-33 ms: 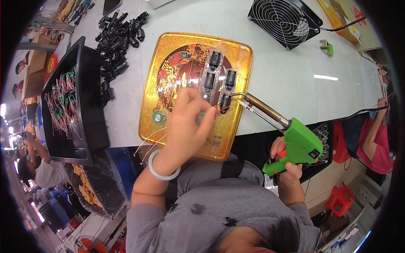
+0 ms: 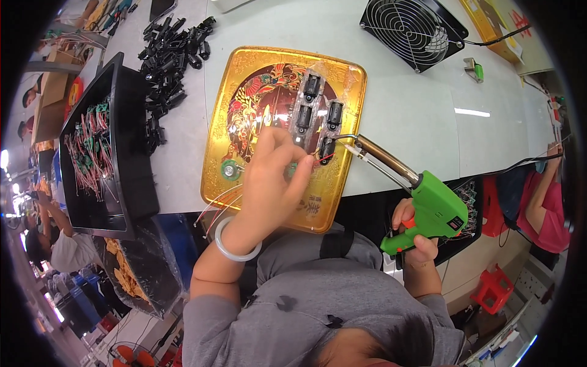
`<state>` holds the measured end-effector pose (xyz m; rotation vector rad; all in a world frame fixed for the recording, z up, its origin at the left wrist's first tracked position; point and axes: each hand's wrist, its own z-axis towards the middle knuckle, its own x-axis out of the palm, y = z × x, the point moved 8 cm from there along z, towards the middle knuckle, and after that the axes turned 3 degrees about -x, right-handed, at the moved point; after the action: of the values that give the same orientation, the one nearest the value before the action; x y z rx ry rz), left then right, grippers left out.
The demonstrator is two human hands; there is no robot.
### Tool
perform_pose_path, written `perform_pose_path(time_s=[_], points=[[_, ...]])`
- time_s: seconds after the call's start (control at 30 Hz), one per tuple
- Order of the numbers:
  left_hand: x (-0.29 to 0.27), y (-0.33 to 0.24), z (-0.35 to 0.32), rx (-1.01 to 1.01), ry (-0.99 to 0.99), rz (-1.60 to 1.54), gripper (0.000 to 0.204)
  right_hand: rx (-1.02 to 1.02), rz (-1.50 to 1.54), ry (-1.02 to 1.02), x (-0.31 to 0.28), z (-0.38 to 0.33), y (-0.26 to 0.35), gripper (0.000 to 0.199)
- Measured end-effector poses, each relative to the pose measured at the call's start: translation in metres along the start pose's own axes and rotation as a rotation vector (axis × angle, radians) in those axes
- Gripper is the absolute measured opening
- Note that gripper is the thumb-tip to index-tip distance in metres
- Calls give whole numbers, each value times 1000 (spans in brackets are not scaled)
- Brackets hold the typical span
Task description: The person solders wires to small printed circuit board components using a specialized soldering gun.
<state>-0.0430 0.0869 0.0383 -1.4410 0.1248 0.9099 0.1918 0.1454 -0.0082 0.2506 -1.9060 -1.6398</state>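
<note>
My left hand [image 2: 274,183] is closed in a pinch over a gold tin tray [image 2: 215,137], with a thin red wire [image 2: 326,157] at its fingertips. That wire runs to a small black plastic housing [image 2: 328,147] on the tray's right side. In my right hand [image 2: 417,235] is a green soldering gun [image 2: 437,205], its fingers wrapped round the handle. The gun's bent tip meets the housing near the wire's end. Other black housings [image 2: 303,116] sit in clear strips above. A round green circuit board [image 2: 230,170] lies left of my left hand, and pale wires [image 2: 221,202] trail below it.
A heap of black housings [image 2: 168,67] lies at the far left of the table. Beside it stands a black bin [image 2: 131,153] of wired green boards [image 2: 92,147]. A black fan [image 2: 413,30] is at the far right, near a small green-and-metal object [image 2: 474,70]. Other people sit at both sides.
</note>
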Motion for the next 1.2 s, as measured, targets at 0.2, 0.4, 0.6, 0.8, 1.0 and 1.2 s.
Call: perform_pose_path(time_s=[0.2,0.4,0.6,0.8,1.0,1.2], points=[[0,1,0,0,-5,14,8,-6,-4,-6,1,0,-2,39],[0,0,-1,3,-12,11,8,-1,-5,6,1,0,-5,36],[0,0,0,4,-4,17,8,12,2,-6,4,2,-4,35],[1,-1,1,15,6,21,8,25,16,-12,3,2,-7,34],[3,2,-1,-58,34,-44,8,37,13,-4,3,0,-9,32],[3,2,-1,-60,44,-35,9,49,32,9,2,-1,-12,31]])
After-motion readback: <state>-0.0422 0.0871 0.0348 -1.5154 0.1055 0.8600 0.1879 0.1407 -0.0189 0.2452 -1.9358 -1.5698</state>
